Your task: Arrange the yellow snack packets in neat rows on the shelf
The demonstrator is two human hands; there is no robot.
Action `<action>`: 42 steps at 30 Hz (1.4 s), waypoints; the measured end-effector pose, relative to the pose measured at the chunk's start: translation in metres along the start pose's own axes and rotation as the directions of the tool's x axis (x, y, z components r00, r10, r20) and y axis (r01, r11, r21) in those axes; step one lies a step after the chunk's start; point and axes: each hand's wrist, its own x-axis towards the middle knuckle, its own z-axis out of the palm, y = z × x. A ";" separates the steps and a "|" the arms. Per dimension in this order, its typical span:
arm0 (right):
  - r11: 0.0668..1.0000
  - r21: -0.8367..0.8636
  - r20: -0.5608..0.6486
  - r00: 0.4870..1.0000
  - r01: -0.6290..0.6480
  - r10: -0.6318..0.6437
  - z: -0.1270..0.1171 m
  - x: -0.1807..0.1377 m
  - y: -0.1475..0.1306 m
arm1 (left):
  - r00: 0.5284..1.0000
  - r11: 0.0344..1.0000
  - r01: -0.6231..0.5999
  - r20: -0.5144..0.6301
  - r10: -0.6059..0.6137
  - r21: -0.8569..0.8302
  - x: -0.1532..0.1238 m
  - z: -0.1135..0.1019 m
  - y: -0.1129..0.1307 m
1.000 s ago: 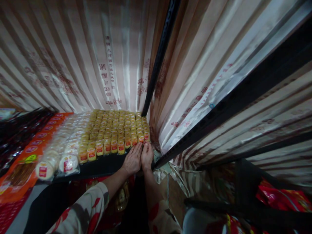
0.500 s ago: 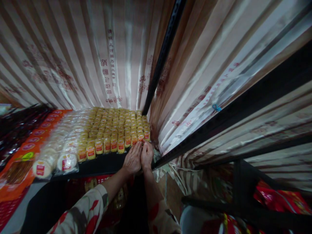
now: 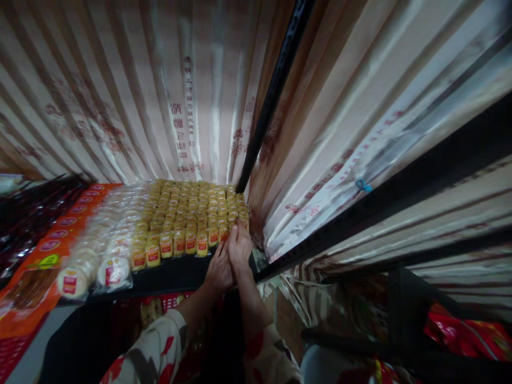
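Head view, packets [image 3: 191,242]: right end of the shelf [image 3: 172,274] — packed close, labels forward, likely for mutual support.
Right hand [image 3: 240,249]: at their front right corner; grip hidden, cannot tell.
Left hand [image 3: 220,271]: close beside — likewise unclear.

The only view comes from the person's head, above and behind both forearms [image 3: 254,306], which enter at the bottom edge. It faces forward and down, near enough that the left hand [image 3: 219,269] and right hand [image 3: 240,246] lie just below centre. The wide framing takes in the shelf [image 3: 172,274] leftward, the pleated curtain [image 3: 216,96] above and some floor [image 3: 288,320] lower right.
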 end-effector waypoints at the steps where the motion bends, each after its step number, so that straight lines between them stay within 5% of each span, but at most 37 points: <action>1: 1.000 -0.008 0.019 1.000 -0.004 0.005 0.000 0.001 0.000 | 1.000 1.000 0.003 0.000 -0.003 -0.002 0.000 -0.001 0.001; 11: 0.977 -0.153 0.078 0.988 0.147 -0.136 -0.004 0.027 -0.021 | 0.999 1.000 0.004 -0.051 -0.004 0.014 0.000 0.009 0.000; 28: 0.946 -0.296 0.281 0.959 0.132 -0.046 0.003 0.069 -0.039 | 0.997 0.999 0.053 -0.049 -0.052 0.006 0.002 0.005 0.005; 33: 0.952 -0.293 0.250 0.968 0.089 -0.013 0.003 0.084 -0.042 | 0.990 0.997 0.081 -0.114 -0.082 -0.010 0.001 0.008 0.004; 42: 0.913 -0.408 0.239 0.968 0.030 0.075 0.024 0.100 -0.046 | 0.997 0.998 0.058 -0.055 -0.058 0.005 0.004 0.005 0.004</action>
